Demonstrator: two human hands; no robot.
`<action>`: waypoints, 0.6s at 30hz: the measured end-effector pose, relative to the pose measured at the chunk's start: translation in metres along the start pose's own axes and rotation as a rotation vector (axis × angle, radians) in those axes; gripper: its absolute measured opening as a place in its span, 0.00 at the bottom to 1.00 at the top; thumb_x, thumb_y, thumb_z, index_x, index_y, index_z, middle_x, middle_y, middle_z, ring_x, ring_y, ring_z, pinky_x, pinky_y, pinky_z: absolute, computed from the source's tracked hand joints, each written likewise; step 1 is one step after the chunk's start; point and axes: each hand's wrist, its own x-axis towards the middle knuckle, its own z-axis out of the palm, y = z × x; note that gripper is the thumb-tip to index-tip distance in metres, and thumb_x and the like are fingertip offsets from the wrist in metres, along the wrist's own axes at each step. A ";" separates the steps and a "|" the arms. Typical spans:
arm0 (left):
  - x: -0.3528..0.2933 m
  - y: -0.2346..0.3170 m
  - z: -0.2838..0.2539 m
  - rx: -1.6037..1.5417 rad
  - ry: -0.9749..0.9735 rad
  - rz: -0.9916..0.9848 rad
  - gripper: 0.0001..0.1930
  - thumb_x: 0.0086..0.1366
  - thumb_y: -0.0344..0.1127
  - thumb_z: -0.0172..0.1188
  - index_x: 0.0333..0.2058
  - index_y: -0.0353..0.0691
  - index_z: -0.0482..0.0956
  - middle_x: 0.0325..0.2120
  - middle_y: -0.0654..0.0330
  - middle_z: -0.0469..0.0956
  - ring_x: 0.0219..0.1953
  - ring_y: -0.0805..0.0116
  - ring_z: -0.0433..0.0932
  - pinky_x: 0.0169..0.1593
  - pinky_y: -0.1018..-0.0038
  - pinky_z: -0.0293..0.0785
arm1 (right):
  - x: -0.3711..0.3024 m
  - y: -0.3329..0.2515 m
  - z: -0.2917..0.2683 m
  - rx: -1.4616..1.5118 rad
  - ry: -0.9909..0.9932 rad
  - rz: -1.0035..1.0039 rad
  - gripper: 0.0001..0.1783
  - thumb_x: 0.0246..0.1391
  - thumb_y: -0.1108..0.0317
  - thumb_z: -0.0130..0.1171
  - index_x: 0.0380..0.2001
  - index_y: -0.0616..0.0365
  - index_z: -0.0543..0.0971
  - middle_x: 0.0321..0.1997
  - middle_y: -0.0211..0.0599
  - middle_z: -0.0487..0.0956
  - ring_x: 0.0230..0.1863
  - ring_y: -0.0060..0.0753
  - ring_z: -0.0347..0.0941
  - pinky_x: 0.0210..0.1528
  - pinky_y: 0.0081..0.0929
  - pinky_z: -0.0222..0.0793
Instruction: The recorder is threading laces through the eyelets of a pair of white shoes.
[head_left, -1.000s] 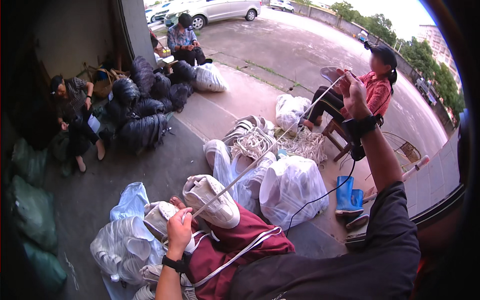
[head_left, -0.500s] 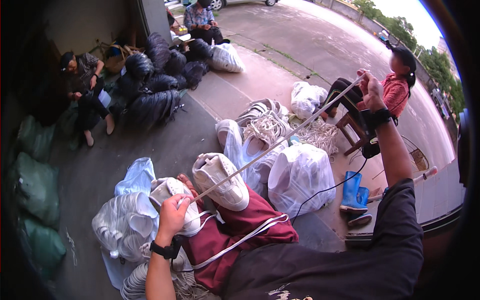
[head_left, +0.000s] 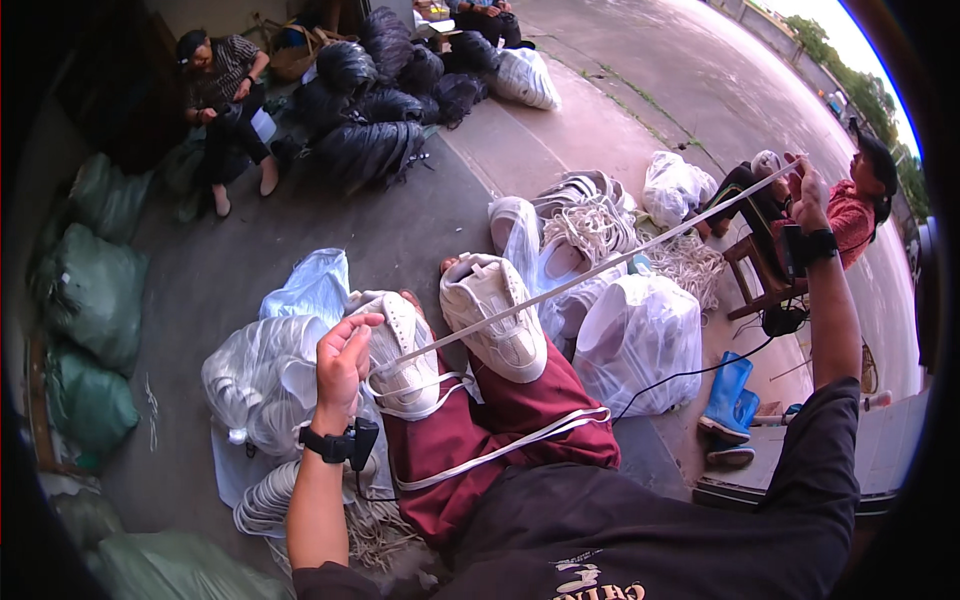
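Note:
A long white shoelace [head_left: 590, 271] is pulled taut slantwise across my lap. My right hand [head_left: 808, 197], raised at the far right, is closed on its upper end. My left hand [head_left: 343, 362] is closed beside the left shoe, the lace bending round at its lower edge; how the fingers grip it is partly hidden. Two pale sneakers rest on my maroon trousers: the left shoe [head_left: 398, 345] has loose lace over its toe, and the right shoe [head_left: 497, 325] lies toes toward me. More white lace [head_left: 510, 447] crosses my thighs.
Clear bags of shoe parts stand on the left [head_left: 262, 365] and right [head_left: 640, 345]. Lace bundles [head_left: 600, 228] lie beyond. Blue boots [head_left: 727, 395] and a seated person [head_left: 865, 215] are at right; black bags [head_left: 370, 145] and another person [head_left: 228, 100] farther back.
The view has shifted, so the scene sits further right and lower on the left. My left hand has lifted relative to the left shoe, and the lace stays stretched between both hands.

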 end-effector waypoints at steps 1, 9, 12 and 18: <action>0.002 0.001 0.002 -0.007 -0.017 -0.018 0.12 0.68 0.31 0.48 0.45 0.32 0.76 0.14 0.79 0.57 0.13 0.90 0.49 0.17 0.85 0.44 | 0.001 -0.001 0.000 0.022 0.011 0.005 0.09 0.60 0.63 0.56 0.41 0.52 0.80 0.39 0.30 0.84 0.30 0.14 0.74 0.29 0.09 0.69; 0.009 -0.035 0.035 0.625 -0.103 0.163 0.12 0.65 0.32 0.53 0.43 0.35 0.81 0.31 0.61 0.82 0.33 0.74 0.78 0.39 0.76 0.72 | 0.004 0.005 0.010 -0.055 0.022 0.084 0.11 0.62 0.63 0.53 0.41 0.52 0.82 0.41 0.28 0.83 0.32 0.15 0.75 0.23 0.12 0.68; 0.013 -0.029 0.055 0.762 -0.169 0.122 0.12 0.64 0.36 0.56 0.38 0.35 0.83 0.27 0.55 0.83 0.31 0.70 0.80 0.38 0.73 0.73 | -0.007 -0.004 0.008 -0.013 0.153 0.034 0.08 0.59 0.67 0.59 0.38 0.58 0.81 0.32 0.32 0.83 0.20 0.16 0.72 0.18 0.11 0.70; 0.011 -0.018 0.078 0.779 -0.215 0.116 0.12 0.63 0.37 0.58 0.33 0.34 0.83 0.24 0.55 0.82 0.28 0.70 0.79 0.35 0.73 0.72 | -0.005 -0.022 -0.009 -0.105 0.166 -0.031 0.07 0.58 0.66 0.60 0.34 0.57 0.82 0.29 0.33 0.84 0.17 0.16 0.72 0.16 0.12 0.69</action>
